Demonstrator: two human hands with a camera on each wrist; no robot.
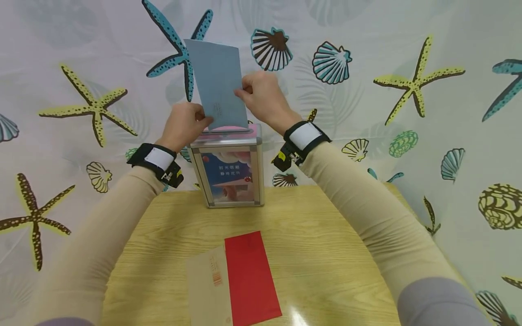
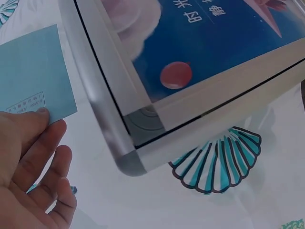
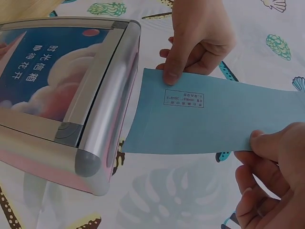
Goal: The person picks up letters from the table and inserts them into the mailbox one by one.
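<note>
Both hands hold a light blue envelope (image 1: 218, 83) upright over the top of a silver-framed letter box (image 1: 228, 176). My left hand (image 1: 183, 124) pinches its lower left edge between thumb and fingers. Higher up, my right hand (image 1: 267, 97) pinches the opposite edge. In the right wrist view the envelope's short end lies close to the slotted top (image 3: 121, 95) of the box, and a small printed block (image 3: 184, 98) shows near that end. The left wrist view has the left thumb over the envelope's corner, beside the box's metal edge (image 2: 93, 90).
On the wooden table (image 1: 318, 235) a red envelope (image 1: 250, 276) lies partly over a tan envelope (image 1: 208, 283), nearer to me than the box. Behind the table hangs a white cloth (image 1: 326, 108) printed with starfish and shells. The box stands at the table's far edge, against this cloth.
</note>
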